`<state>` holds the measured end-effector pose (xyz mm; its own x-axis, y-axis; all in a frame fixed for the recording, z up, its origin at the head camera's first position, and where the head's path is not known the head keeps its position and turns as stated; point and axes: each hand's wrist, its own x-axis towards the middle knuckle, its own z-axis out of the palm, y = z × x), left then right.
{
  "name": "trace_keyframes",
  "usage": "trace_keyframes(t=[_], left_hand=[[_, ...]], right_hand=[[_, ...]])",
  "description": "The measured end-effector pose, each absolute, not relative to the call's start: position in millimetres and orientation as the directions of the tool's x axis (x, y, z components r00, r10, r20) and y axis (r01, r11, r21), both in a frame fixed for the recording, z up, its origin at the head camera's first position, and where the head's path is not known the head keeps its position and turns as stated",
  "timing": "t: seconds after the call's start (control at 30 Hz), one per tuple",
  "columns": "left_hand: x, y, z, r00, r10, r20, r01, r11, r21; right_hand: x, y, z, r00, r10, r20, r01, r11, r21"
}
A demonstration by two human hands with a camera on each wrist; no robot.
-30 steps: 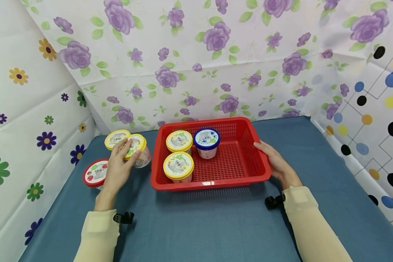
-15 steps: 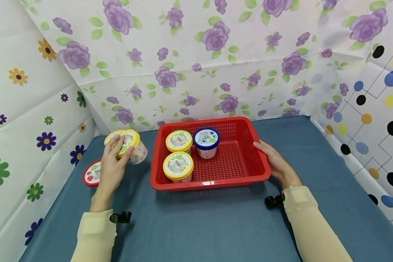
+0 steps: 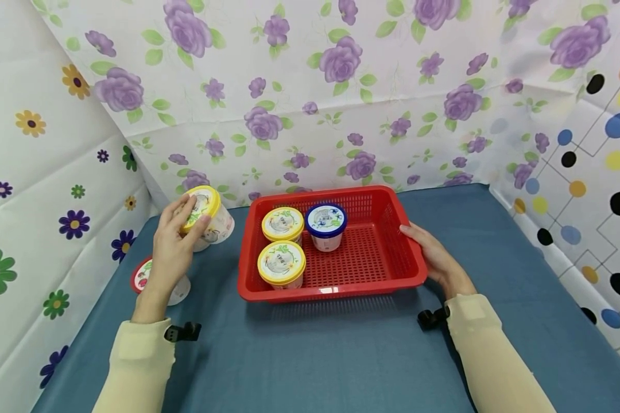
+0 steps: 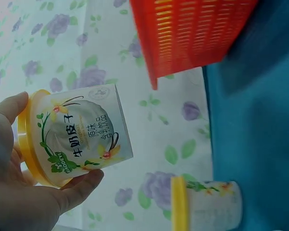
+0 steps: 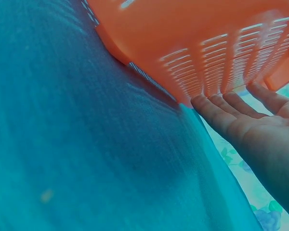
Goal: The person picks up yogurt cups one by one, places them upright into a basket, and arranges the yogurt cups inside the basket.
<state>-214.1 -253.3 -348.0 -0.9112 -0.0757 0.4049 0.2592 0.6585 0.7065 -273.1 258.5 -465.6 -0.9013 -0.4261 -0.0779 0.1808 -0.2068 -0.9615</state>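
Note:
My left hand (image 3: 173,241) holds a yellow-lidded dairy cup (image 3: 221,225) by its lid, raised and tilted at the left of the basket. In the left wrist view, fingers and thumb grip the lid's edge, and the cup's printed side (image 4: 86,132) faces the camera. A second yellow-lidded cup (image 4: 214,204) stands on the table below, mostly hidden in the head view. Beside my left wrist is a red-lidded cup (image 3: 143,274), partly covered by it. My right hand (image 3: 436,255) grips the red basket (image 3: 336,292) at its right side, thumb at the rim, fingers against the outer wall (image 5: 216,62).
Inside the basket, two yellow-lidded cups (image 3: 281,264) stand at the left, with a blue-lidded cup (image 3: 326,223) beside them. The basket rests on a blue cloth-covered table (image 3: 310,355). Flower-patterned sheets (image 3: 289,86) close off the back and sides.
My left hand has lifted the yellow-lidded cup up and slightly left, and it is more tilted. More of the red-lidded cup's body shows beside the wrist. My right hand and the basket stay put.

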Motion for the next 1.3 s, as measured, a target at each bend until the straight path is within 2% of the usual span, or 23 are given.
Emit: trace_keyframes(t=[0.17, 0.4, 0.87, 1.3], left_hand=[[-214.7, -246.2, -336.5, -0.91, -0.057, 0.411, 0.272, 0.667, 0.694], [-216.4, -232.8, -328.1, -0.889, 0.007, 0.458, 0.356, 0.64, 0.681], [-226.3, -209.0, -319.5, -0.869, 0.131, 0.478, 0.472, 0.512, 0.718], [-237.1, -180.4, -312.1, -0.865, 0.199, 0.46, 0.497, 0.468, 0.731]], right_hand=[[-272.8, 257.8, -466.1, -0.902, -0.424, -0.078, 0.18, -0.205, -0.962], [-273.5, 257.5, -466.5, -0.899, -0.432, -0.07, 0.176, -0.209, -0.962], [-274.4, 256.7, -469.2, -0.898, -0.436, -0.064, 0.169, -0.206, -0.964], [-273.1, 258.9, -466.9, -0.898, -0.435, -0.063, 0.169, -0.211, -0.963]])
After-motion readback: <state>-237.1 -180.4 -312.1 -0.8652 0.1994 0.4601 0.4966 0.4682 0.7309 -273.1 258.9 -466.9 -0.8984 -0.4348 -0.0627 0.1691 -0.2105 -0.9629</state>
